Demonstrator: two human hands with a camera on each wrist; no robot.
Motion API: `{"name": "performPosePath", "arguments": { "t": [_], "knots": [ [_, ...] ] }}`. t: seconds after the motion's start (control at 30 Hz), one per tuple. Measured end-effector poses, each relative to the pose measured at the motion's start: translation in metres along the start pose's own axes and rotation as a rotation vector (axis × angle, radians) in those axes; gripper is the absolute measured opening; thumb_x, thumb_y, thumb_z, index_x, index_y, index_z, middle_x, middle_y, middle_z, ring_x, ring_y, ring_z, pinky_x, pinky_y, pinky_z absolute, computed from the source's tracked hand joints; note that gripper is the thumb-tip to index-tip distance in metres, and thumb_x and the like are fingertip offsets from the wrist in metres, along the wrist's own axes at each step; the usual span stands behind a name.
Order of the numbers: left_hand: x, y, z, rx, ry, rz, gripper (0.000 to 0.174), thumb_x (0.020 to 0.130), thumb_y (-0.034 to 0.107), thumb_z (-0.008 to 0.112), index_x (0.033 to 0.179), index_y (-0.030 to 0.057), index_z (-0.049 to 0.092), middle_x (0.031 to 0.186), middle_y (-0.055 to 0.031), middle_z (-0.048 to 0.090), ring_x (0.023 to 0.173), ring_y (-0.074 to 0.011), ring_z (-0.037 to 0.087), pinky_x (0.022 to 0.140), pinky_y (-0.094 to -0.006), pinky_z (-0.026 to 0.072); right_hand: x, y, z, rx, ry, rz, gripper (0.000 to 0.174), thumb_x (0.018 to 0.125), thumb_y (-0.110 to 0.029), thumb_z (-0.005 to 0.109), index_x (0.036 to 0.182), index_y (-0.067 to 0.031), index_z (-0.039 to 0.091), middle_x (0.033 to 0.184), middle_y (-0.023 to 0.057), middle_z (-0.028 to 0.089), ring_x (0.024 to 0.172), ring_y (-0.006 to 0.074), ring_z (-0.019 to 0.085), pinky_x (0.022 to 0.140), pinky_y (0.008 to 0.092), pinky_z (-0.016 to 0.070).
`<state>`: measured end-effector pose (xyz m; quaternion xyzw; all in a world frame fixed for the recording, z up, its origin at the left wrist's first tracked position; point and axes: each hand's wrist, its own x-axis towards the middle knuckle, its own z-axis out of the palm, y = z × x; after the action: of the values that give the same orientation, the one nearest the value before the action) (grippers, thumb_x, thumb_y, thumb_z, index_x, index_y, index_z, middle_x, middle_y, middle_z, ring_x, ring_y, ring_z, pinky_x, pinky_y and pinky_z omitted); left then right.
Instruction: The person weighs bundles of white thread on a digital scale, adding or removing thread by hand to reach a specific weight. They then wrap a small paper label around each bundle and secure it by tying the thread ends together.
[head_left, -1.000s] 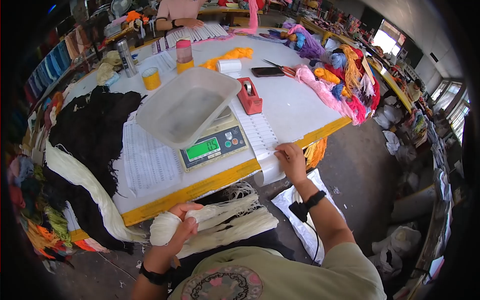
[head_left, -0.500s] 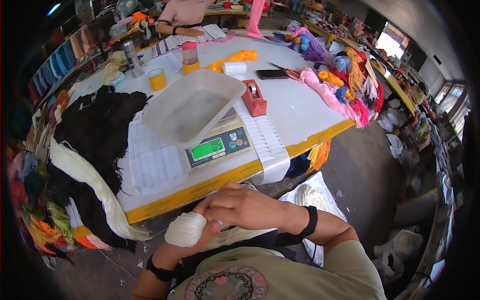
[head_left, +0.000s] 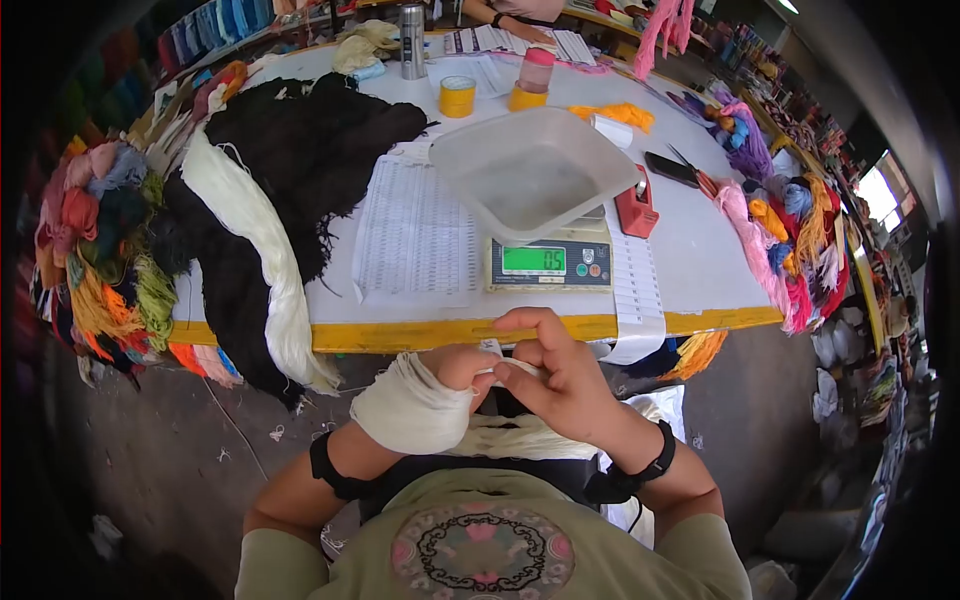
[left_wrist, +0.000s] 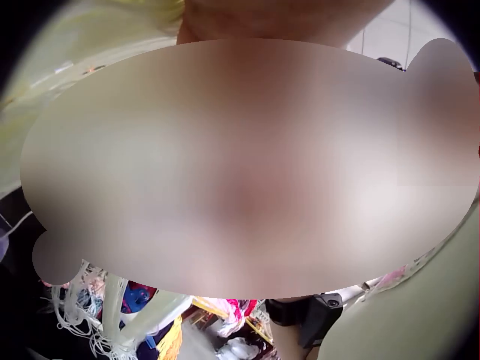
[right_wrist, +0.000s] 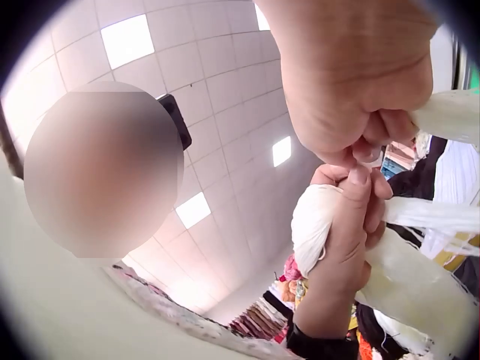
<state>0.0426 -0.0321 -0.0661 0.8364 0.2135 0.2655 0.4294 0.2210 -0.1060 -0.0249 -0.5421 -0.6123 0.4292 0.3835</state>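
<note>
A hank of white yarn (head_left: 410, 405) is wrapped over the back of my left hand (head_left: 462, 368), whose fingers grip it. My right hand (head_left: 565, 390) meets the left fingertips and pinches a small white paper label (head_left: 490, 347) there, its index finger raised. More white yarn stretches below both hands in front of the shirt. In the right wrist view the right hand (right_wrist: 360, 90) is above the left hand (right_wrist: 349, 232), their fingertips together, with white strands (right_wrist: 435, 214) running off to the right. Blurring hides most of the left wrist view.
On the table (head_left: 700, 275) stand a digital scale (head_left: 548, 265) with a plastic tub (head_left: 540, 170), a label strip (head_left: 637, 290) and a red tape dispenser (head_left: 637, 205). Printed sheets (head_left: 415, 235), black yarn (head_left: 300, 165) and another white hank (head_left: 245, 235) lie leftward. Scissors (head_left: 705, 180) lie rightward.
My right hand has left the label strip at the table edge and come over to the left hand. The white yarn now wraps the left hand, and the head view has swung left.
</note>
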Motion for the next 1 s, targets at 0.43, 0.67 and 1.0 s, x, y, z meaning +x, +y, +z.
{"name": "performPosePath", "arguments": {
  "t": [0.43,0.67,1.0],
  "knots": [
    [0.001,0.024,-0.030,-0.617,-0.325,-0.477,0.027,0.092,0.031,0.055,0.078,0.0090,0.056,0.061,0.0029,0.053,0.052,-0.0061,0.044,0.048,-0.0251,0.0346,0.008,0.013,-0.008,-0.026,-0.122,-0.314,0.019,0.084,-0.001,0.066,0.099,-0.0081,0.056,0.076,-0.0016,0.061,0.067,0.0043,0.055,0.057,0.0187,0.0413],
    [-0.005,0.025,-0.023,-0.738,-0.139,-0.347,0.022,0.097,0.022,0.047,0.090,0.0052,0.058,0.064,0.0001,0.057,0.051,-0.0060,0.044,0.048,-0.0240,0.0352,0.003,0.011,0.002,0.134,0.027,-0.158,0.023,0.087,-0.002,0.065,0.104,-0.0063,0.050,0.077,0.0004,0.064,0.069,0.0032,0.055,0.061,0.0196,0.0431],
    [-0.007,0.011,-0.024,-0.208,0.110,-0.028,0.012,0.094,0.013,0.058,0.100,0.0032,0.061,0.081,-0.0040,0.066,0.069,-0.0106,0.059,0.062,-0.0252,0.0466,0.001,0.016,-0.005,0.038,0.007,-0.028,0.028,0.088,0.000,0.064,0.111,-0.0050,0.049,0.084,-0.0008,0.064,0.074,0.0023,0.054,0.064,0.0193,0.0439]
  ]
}}
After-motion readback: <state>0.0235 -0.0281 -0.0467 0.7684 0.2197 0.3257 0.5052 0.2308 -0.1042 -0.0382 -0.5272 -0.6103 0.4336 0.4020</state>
